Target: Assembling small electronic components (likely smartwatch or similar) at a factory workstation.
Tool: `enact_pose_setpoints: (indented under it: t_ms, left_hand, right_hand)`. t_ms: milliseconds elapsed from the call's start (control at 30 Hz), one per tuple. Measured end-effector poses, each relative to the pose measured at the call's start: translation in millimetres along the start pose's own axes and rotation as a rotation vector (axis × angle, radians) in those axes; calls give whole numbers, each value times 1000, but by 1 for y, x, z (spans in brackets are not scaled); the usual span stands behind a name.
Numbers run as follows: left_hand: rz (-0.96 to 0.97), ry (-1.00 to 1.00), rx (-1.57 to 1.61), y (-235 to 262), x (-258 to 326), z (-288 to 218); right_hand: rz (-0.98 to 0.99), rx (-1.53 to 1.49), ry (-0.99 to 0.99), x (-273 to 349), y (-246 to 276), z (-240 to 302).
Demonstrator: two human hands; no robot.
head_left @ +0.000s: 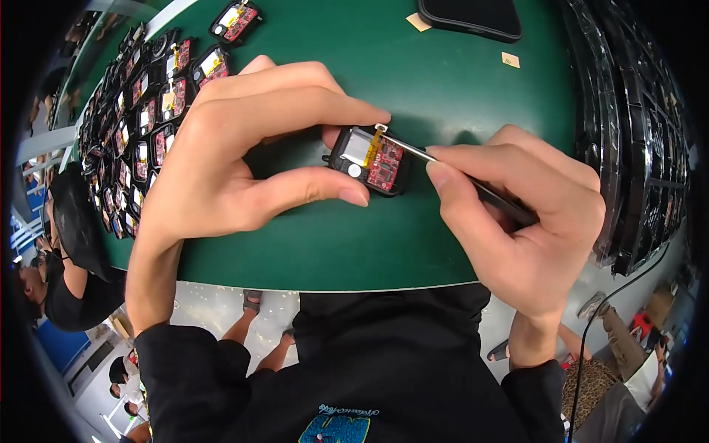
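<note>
Between the thumb and fingers of my left hand point(236, 140) is a small black electronic device housing point(367, 160), its inside facing up. A silver battery, yellow tape and a red circuit board point(385, 165) show in it. My right hand point(528, 214) is closed around dark-handled tweezers point(480, 188), pinched near their metal end. The metal tip reaches the yellow strip and a small white piece point(381, 128) at the housing's upper edge, by my left index fingertip. Whether the tips grip that piece, I cannot make out.
Many similar open housings point(148, 118) crowd the left of the green table point(325, 258); one housing point(236, 22) lies apart at the top. Stacked black trays point(628, 133) line the right side. A dark phone-like object point(473, 16) and a paper scrap point(510, 60) lie at the back. Other people are around.
</note>
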State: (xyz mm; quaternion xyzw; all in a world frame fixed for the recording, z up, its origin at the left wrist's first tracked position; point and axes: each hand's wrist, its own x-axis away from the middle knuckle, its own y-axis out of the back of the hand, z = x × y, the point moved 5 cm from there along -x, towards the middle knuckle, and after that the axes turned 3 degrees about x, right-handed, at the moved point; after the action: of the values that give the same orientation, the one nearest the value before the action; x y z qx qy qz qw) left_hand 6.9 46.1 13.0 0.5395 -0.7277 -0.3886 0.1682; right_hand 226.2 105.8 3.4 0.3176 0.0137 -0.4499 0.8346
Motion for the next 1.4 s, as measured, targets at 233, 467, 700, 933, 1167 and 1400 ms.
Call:
enact_pose_setpoints:
  t_ms: [233, 467, 700, 933, 1167, 1400]
  left_hand:
    - [-41, 60, 12, 1, 1, 1]
    - [-34, 79, -1, 1, 0, 0]
    - [9, 63, 75, 3, 2, 9]
    - [58, 16, 116, 6, 4, 11]
    - [86, 38, 66, 5, 1, 6]
    - [70, -12, 58, 4, -2, 3]
  right_hand:
    - [-76, 111, 151, 5, 1, 2]
    - [-93, 190, 245, 6, -1, 7]
    - [-61, 129, 159, 5, 1, 7]
    - [68, -3, 52, 1, 6, 4]
    - [114, -10, 32, 1, 4, 3]
    - [90, -22, 58, 2, 1, 1]
